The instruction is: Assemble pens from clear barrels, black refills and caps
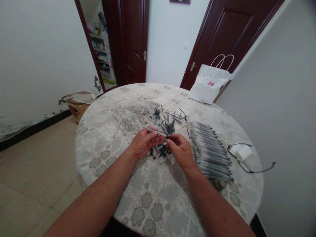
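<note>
My left hand is closed around a slim white pen barrel, which points to the right. At the barrel's right end my right hand pinches a small dark piece, too small to make out, against it. Behind my left hand lies a heap of loose whitish pen barrels. Thin dark pen refills are bunched just beyond my fingers. Partly hidden under both hands is a pile of small black and clear parts. A neat row of pens with dark ends lies right of my right hand.
A round table with a patterned cloth carries everything. Eyeglasses and a folded white tissue lie at the right edge. A white paper bag stands at the back right. Left of the table is a brown stool-like object.
</note>
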`<move>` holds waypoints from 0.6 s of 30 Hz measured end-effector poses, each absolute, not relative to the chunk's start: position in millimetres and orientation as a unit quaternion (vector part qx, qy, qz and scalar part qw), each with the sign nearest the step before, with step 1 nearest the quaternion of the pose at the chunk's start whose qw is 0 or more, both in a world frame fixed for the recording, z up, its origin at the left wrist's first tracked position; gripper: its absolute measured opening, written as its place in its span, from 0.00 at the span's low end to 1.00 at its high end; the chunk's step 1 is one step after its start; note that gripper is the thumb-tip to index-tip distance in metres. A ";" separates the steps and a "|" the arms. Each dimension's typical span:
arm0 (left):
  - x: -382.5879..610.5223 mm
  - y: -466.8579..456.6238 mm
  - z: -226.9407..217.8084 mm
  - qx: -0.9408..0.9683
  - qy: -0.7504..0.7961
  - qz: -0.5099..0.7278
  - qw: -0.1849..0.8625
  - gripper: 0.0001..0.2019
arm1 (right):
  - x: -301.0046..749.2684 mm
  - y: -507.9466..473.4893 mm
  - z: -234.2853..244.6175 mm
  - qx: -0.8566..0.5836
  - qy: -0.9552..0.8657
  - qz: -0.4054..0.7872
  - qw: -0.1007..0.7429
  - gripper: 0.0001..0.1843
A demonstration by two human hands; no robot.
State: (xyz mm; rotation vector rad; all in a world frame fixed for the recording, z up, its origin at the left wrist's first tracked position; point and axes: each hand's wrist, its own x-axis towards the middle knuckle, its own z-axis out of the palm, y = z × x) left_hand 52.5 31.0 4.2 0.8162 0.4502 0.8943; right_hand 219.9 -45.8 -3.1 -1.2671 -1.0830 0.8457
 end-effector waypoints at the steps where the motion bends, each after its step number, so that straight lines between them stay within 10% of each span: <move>1: 52.5 30.9 3.8 0.382 0.210 0.415 0.799 0.13 | 219.5 -45.6 -3.5 -0.542 -0.463 0.369 0.596 0.14; 18: 54.4 27.8 5.4 0.424 0.231 0.415 0.771 0.13 | 220.3 -47.4 -5.4 -0.566 -0.495 0.306 0.584 0.12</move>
